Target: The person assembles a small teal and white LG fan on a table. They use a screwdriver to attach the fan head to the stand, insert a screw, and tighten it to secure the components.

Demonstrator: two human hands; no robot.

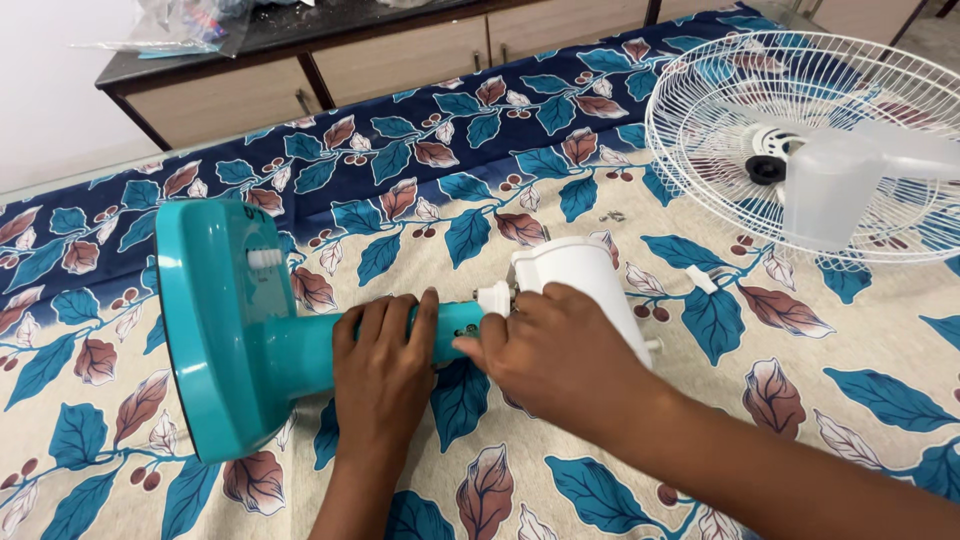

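L hand (385, 370) on teal stand (290, 350)

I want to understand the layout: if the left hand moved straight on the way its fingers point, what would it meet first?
Past the teal fan stand that the left hand grips, probably only the leaf-patterned cloth, though depth is unclear.

The right hand (560, 350) covers the spot where the white motor case (585, 280) meets the teal fan stand (250, 340), so the joint cannot be seen. The left hand (385, 370) hides part of the stand's neck. The white fan grille (800, 130) runs off the right edge.
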